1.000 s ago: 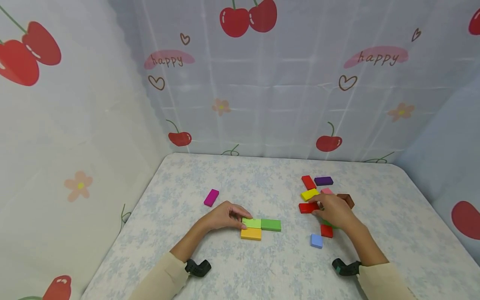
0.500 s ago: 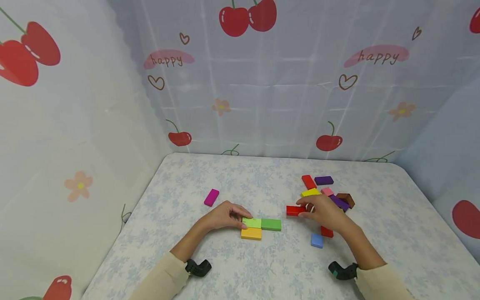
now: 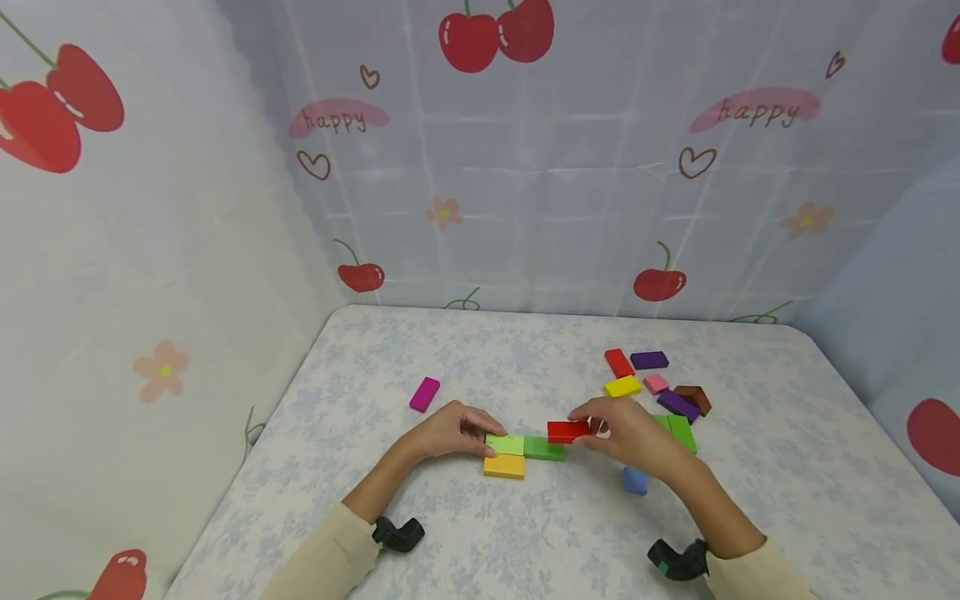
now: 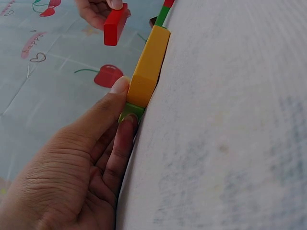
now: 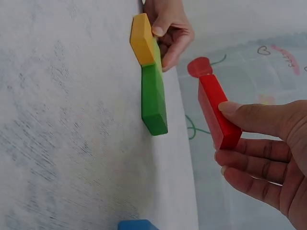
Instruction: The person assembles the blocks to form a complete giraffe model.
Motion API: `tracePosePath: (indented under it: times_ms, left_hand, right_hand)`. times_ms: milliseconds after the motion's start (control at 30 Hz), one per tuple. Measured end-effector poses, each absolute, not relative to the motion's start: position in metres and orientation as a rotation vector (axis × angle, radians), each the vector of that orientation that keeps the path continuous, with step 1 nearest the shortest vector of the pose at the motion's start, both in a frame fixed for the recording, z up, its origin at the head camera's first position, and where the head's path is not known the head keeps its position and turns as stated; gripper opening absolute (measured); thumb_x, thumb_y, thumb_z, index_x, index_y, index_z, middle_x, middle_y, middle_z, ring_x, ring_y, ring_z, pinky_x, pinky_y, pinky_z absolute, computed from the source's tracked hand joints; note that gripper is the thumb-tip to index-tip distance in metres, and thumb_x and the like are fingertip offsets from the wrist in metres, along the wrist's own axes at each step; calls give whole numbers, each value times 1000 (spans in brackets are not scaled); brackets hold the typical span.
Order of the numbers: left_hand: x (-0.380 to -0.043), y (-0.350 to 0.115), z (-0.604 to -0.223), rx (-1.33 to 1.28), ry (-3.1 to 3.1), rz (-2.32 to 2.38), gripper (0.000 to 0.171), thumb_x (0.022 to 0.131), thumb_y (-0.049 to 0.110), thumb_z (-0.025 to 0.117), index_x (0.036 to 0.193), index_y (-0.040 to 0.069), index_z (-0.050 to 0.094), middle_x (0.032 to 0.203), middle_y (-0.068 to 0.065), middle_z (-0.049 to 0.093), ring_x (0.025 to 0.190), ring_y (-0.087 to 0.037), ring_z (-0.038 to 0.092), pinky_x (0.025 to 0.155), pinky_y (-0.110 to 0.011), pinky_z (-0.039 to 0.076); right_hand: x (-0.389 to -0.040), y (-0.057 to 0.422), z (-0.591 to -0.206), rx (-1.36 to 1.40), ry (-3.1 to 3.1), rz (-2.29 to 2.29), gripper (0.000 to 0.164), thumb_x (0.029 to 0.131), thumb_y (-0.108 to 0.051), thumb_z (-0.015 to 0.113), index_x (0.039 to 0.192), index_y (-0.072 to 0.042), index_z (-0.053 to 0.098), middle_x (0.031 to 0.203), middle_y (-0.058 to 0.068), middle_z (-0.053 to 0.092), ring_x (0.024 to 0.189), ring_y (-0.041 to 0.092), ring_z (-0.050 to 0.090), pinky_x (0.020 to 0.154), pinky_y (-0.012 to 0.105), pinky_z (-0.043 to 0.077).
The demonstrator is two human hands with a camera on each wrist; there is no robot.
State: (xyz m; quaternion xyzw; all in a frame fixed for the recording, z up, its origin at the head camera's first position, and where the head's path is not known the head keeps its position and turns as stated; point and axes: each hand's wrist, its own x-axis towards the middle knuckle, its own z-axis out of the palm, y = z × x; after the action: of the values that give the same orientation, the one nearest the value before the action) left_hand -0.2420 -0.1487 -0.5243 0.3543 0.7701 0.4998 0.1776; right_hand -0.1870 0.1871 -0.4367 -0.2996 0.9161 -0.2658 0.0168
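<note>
Between the thumb and fingers of my right hand (image 3: pixel 630 432) is a red block (image 5: pixel 217 112), lifted off the table near the right end of the green block (image 3: pixel 545 448). My left hand (image 3: pixel 448 433) pinches the left end of a light green block (image 3: pixel 505 444), which lies flat. The green block touches that one's right end, and an orange-yellow block (image 3: pixel 504 467) lies along its near side. In the left wrist view, the thumb also lies close against the orange-yellow block (image 4: pixel 148 67).
Right of the hands lie loose blocks: a yellow one (image 3: pixel 622 386), a red one (image 3: pixel 619 362), purple ones (image 3: pixel 649 360), a pink (image 3: pixel 656 383), a brown (image 3: pixel 694 397) and greens (image 3: pixel 682 434). A blue block (image 3: pixel 634 481) is nearer; a magenta block (image 3: pixel 424 394) lies left.
My right hand has taken the red block from the pile and carried it left toward the green block, uncovering a purple block and green blocks. The left hand stays put.
</note>
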Motion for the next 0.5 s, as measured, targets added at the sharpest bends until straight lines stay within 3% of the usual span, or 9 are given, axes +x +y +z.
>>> tracePosePath:
  times_ms: [500]
  left_hand:
    - [-242,-150,-527,997,2169,1428,32,84,16,85,116,17,79,112,4,74,81,-13,65,68,-25,53]
  right_hand:
    - [-151,166,-453,-1039,2826,-684,25,84,-16,85,107,-13,77,98,-7,71,78,5,61,72,23,55]
